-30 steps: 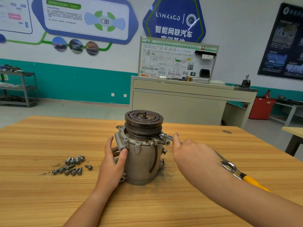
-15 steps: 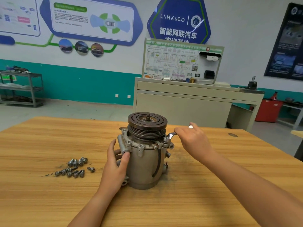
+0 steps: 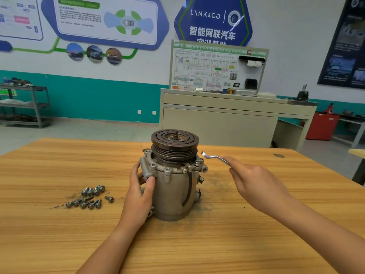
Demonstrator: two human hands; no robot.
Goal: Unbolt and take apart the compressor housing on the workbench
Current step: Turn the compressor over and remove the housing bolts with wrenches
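Bolts point(image 3: 89, 197) lie heaped on the workbench point(image 3: 39, 234) at 9 o'clock from the compressor housing point(image 3: 173, 190), well apart from it and from my fingers. Next, my left hand point(image 3: 138, 196) wraps the housing's 9 o'clock wall, thumb toward me and fingers curled behind a side boss. It braces the body, which stands upright mid-bench with its grooved pulley point(image 3: 174, 141) on top.

Under the pulley runs a ring of flange lugs point(image 3: 167, 170). I cannot tell which of them hold bolts, so I judge only that the unbolting is partly done.

At 2 o'clock from the housing, the wrench point(image 3: 214, 158) hangs in the air, its ring end just beside the pulley's edge but touching neither pulley nor flange. Its long axis runs from 10 o'clock at the ring to 4 o'clock, where the shaft vanishes into my right hand point(image 3: 256, 182). That hand clasps it, and the handle's far end is hidden beneath the palm.

The nearest lug sits at roughly 7 o'clock from the ring, lower and closer to me, on the flange's 3 o'clock side. That puts my right hand, not my left, nearer the job. If a bolt sits there, I judge the next move to be bringing the ring down and inward onto it while the left hand holds the housing against the turn.
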